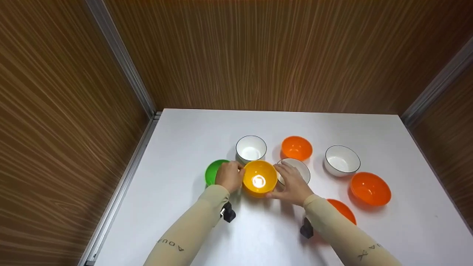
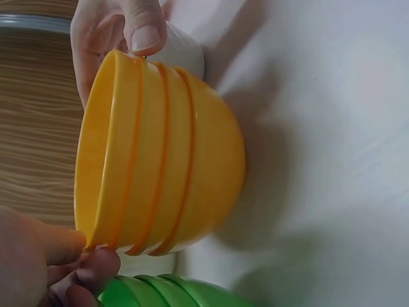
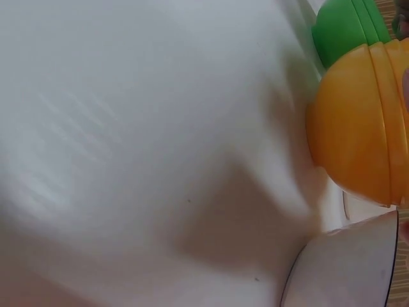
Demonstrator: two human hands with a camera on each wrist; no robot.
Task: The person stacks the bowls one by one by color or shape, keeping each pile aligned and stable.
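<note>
A nested stack of yellow bowls (image 1: 255, 170) stands between both hands, its several rims showing one below the other in the left wrist view. My left hand (image 1: 229, 177) pinches the rim on the left side, thumb and fingertips at the edge. On the right side my right hand (image 1: 293, 187) holds the stack, its thumb (image 2: 146, 37) pressed just at the top rim. Green bowls (image 1: 212, 171), also nested, sit right beside the left hand and are partly covered by it. A white bowl (image 1: 303, 170) with a dark rim lies partly under the right hand's fingers.
Behind the stack are another white bowl (image 1: 251, 148) and an orange bowl (image 1: 296, 147). Farther right stand a white bowl (image 1: 342, 161) and an orange bowl (image 1: 370, 188). The right sleeve partly hides another orange bowl (image 1: 343, 210). Wood-grain panels (image 1: 258, 55) enclose the white table (image 1: 184, 129).
</note>
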